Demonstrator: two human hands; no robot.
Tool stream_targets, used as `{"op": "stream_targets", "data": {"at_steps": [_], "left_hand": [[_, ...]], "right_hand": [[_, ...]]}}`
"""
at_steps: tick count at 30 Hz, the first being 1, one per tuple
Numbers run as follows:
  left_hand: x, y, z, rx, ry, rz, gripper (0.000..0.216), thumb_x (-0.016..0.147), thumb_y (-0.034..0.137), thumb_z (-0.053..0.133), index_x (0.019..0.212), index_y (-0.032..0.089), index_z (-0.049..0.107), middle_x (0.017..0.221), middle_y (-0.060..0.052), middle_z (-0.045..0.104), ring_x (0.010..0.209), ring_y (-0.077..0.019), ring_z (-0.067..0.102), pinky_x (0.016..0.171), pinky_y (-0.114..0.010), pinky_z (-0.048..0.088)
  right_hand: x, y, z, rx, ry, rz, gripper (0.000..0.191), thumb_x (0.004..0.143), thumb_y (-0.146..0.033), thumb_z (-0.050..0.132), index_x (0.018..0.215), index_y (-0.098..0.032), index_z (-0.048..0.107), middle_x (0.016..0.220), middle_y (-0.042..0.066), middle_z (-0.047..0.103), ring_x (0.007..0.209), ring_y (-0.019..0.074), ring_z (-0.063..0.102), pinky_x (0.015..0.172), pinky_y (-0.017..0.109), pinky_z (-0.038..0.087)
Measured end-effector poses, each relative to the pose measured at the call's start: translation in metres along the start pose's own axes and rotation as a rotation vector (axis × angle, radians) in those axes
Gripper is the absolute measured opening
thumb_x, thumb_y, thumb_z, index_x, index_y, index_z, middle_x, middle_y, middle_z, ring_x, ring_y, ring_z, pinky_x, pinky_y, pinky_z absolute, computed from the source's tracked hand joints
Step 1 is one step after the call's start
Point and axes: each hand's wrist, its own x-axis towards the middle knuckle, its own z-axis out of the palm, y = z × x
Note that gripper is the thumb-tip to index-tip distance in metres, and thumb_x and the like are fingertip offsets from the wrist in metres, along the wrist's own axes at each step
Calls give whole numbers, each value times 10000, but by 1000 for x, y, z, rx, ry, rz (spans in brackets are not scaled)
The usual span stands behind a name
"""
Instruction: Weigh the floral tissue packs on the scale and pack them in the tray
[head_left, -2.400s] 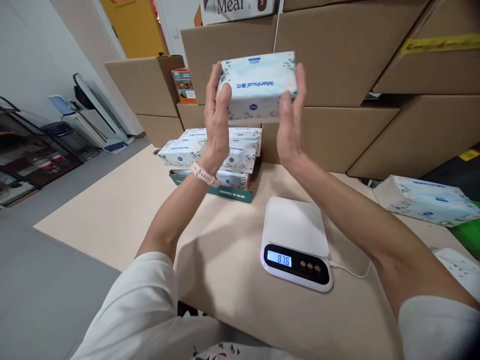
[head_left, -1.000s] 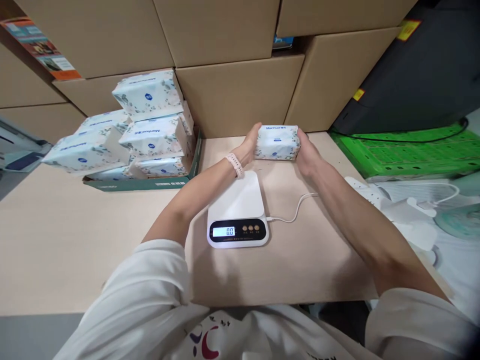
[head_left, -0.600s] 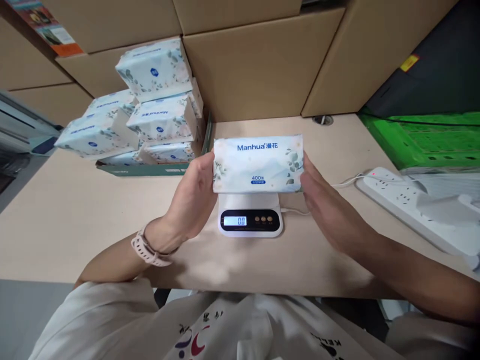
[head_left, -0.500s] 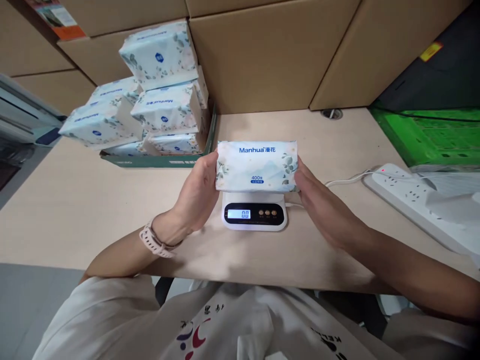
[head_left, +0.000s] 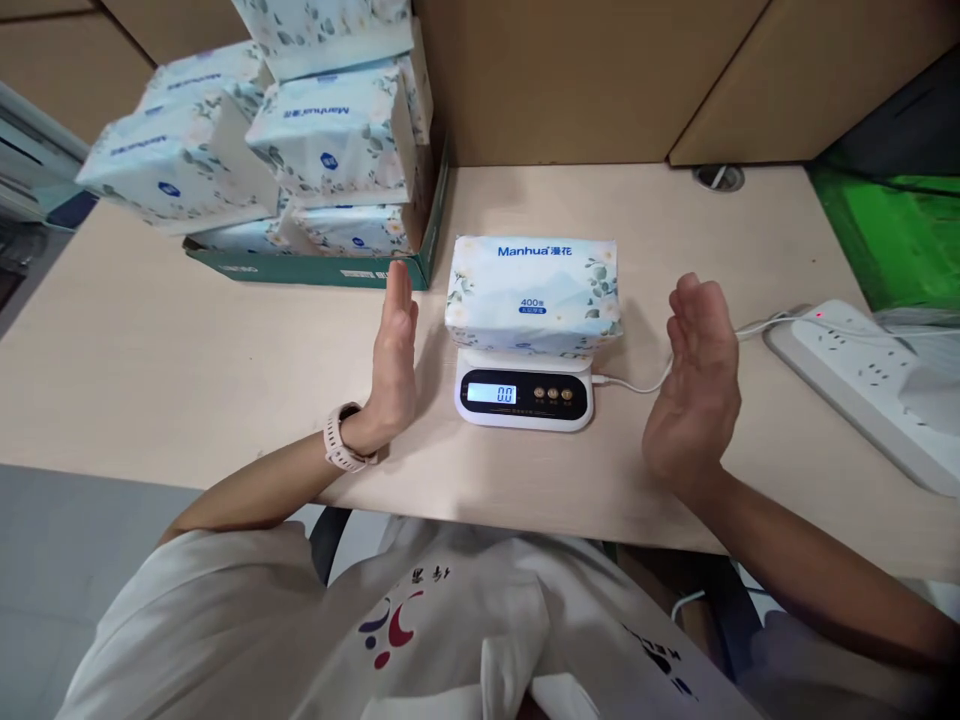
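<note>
A tissue pack (head_left: 534, 295) with a floral print and blue "Manhua" lettering rests on a white digital kitchen scale (head_left: 525, 400), hiding most of its platform. The lit display reads 0.0. To the left of the pack, my left hand (head_left: 394, 350) is held upright, palm facing inward and fingers straight, touching nothing. On the other side, my right hand (head_left: 694, 380) is raised the same way, apart from the pack, with its fingers extended. Both hands are empty.
At the back left, several tissue packs (head_left: 330, 130) are piled in a green carton (head_left: 300, 270). Cardboard boxes (head_left: 570, 80) line the table's rear. A white power strip (head_left: 862, 390) lies on the right, and a white cable (head_left: 637, 388) runs from the scale towards it.
Both hands have let go of the tissue pack and moved apart to either side. The pack now sits on the scale. The view has tilted lower; the display still shows 0.0.
</note>
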Motion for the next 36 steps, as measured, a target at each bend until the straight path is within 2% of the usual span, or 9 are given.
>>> {"op": "stream_targets", "data": {"at_steps": [5,8,13,19,26,36], "left_hand": [[-16,1,9,-48,-47,-40,632,1061,758,457,1645,518,502,1857,165,269,1786,-246,68,1479,-443,91],[-21,1,14,-89,-57,-104,672,1047,771,475,1657,490,489,1864,113,281,1782,-276,119,1477,-500,123],[-22,-3,12,-151,-57,-187,711,1027,772,529,1642,414,526,1829,20,388,1759,-318,230,1472,-539,174],[-22,-2,11,-136,-29,-185,675,1027,769,544,1604,420,565,1817,44,411,1750,-312,263,1467,-519,224],[-22,0,12,-115,-35,-162,696,1016,795,543,1593,409,579,1824,42,398,1747,-317,270,1463,-513,245],[-22,0,13,-125,-42,-192,747,990,828,553,1599,395,565,1831,16,383,1758,-337,229,1470,-527,210]], "right_hand": [[-1,3,0,23,-26,58,582,1077,-674,353,1633,-562,484,1780,-96,477,1721,259,374,1455,623,200],[-3,2,-1,2,-55,112,601,1050,-707,378,1627,-575,484,1776,-102,481,1725,270,366,1451,633,200],[-5,3,-5,28,-82,106,554,1065,-637,415,1613,-600,490,1771,-120,485,1719,262,378,1454,621,202],[-2,2,-6,-34,-76,126,546,1089,-620,370,1623,-592,477,1766,-114,496,1704,265,407,1445,642,231],[-4,3,-7,37,-99,125,518,1098,-561,407,1606,-597,501,1761,-114,505,1704,260,408,1446,641,235],[-3,6,-6,11,-92,145,565,1065,-659,430,1618,-565,505,1734,-86,548,1659,280,483,1430,646,299]]}}
